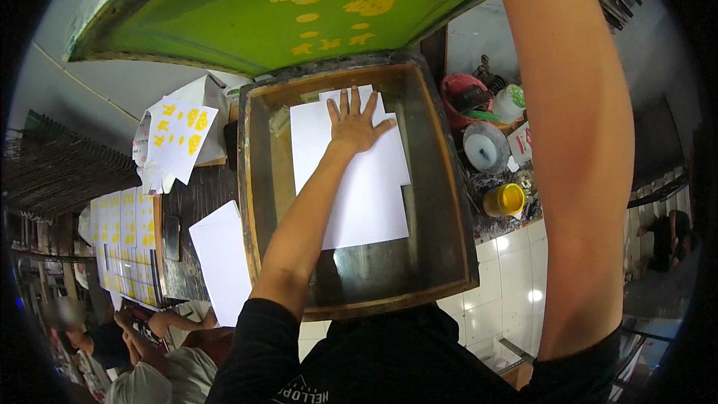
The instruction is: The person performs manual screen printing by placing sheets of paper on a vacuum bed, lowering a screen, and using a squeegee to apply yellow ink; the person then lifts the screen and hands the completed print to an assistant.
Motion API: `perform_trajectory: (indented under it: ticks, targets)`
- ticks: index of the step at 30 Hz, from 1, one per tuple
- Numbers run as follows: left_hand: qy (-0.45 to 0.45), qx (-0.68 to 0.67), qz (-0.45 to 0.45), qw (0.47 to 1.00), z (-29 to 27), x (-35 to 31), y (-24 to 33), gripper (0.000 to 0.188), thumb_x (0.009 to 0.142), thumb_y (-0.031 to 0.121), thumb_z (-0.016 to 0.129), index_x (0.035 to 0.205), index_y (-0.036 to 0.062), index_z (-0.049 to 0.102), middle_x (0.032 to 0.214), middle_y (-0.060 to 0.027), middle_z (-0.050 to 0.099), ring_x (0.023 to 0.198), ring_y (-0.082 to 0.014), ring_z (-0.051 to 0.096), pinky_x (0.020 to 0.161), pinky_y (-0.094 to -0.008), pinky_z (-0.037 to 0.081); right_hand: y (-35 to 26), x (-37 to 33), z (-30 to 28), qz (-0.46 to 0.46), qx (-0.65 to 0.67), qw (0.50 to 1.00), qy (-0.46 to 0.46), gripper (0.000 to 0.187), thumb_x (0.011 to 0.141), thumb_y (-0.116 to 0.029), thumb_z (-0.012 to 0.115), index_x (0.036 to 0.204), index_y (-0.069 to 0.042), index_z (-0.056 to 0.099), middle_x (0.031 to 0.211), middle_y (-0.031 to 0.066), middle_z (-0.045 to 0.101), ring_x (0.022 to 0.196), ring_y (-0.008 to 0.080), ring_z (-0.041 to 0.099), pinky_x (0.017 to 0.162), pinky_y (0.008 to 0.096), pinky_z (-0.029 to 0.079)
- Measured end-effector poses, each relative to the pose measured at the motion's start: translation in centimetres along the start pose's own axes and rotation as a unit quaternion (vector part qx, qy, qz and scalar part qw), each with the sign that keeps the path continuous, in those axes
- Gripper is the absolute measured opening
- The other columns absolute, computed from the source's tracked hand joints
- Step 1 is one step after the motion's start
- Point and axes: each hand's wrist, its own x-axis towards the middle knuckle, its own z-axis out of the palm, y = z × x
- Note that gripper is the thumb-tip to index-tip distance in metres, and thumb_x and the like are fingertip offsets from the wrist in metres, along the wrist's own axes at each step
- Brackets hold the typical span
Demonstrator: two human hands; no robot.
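In the head view, our left hand [354, 129] lies flat with its fingers spread wide on the white paper [363, 206]; it presses from above and grips nothing. The paper's stepped edges suggest more than one sheet. It sits inside the wooden rim of a dark, glassy bed [441, 254], toward the far part, with bare surface on both sides of it and at the near end. Our right forearm [576, 150] runs up past the top edge, so our right hand is out of sight and we cannot tell whether it holds anything. Beyond the paper the green screen [224, 26], with yellow motifs, stands tilted up, clear of the bed.

We judge the step in hand to be placing or smoothing the paper under the lifted screen. The next move, as we read it, calls for squaring the edges, keeping the paper flat, and taking our left hand out before the screen comes down.

On the left, a pile of blank sheets [222, 262] lies just beside the bed, and a yellow-printed sheet [178, 142] lies farther up. On the right, a yellow tub [504, 200] stands near the rim.
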Motion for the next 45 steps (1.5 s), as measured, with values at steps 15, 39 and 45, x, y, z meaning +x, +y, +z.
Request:
perform_trajectory:
  ticks: [15,39,45]
  targets:
    - [0.018,-0.750,-0.011,0.661,-4.4,-36.6,-1.6,0.040,0.105,0.027,0.055,0.104,-0.0100,0.071,0.109,-0.0264,0.073,0.098,-0.0293,0.073,0.093,-0.0405,0.055,-10.4,-26.5,0.2,0.127,0.165,0.964,-0.163,0.045,0.088,-0.025,0.075,0.121,-0.003,0.055,0.117,0.0173,0.062,0.114,0.0386,0.056,0.098,0.0482,0.041]
    - [-0.093,-0.864,-0.331,0.367,7.2,-38.1,-2.0,0.036,0.093,0.014,0.047,0.104,-0.0151,0.065,0.098,-0.0249,0.071,0.088,-0.0331,0.067,0.090,-0.0429,0.053,-7.4,-33.5,18.6,0.015,0.040,0.958,-0.284,0.038,0.078,-0.023,0.078,0.104,-0.005,0.058,0.096,0.0154,0.060,0.093,0.0320,0.058,0.081,0.0437,0.042]
    - [-0.097,-0.861,-0.313,0.389,7.4,-38.7,-2.4,0.036,0.092,0.011,0.043,0.096,-0.0133,0.068,0.100,-0.0245,0.072,0.086,-0.0317,0.069,0.086,-0.0430,0.054,-1.1,-27.6,26.6,0.023,0.043,0.965,-0.257,0.045,0.077,-0.023,0.082,0.110,-0.004,0.057,0.103,0.0156,0.060,0.101,0.0349,0.057,0.084,0.0463,0.041]
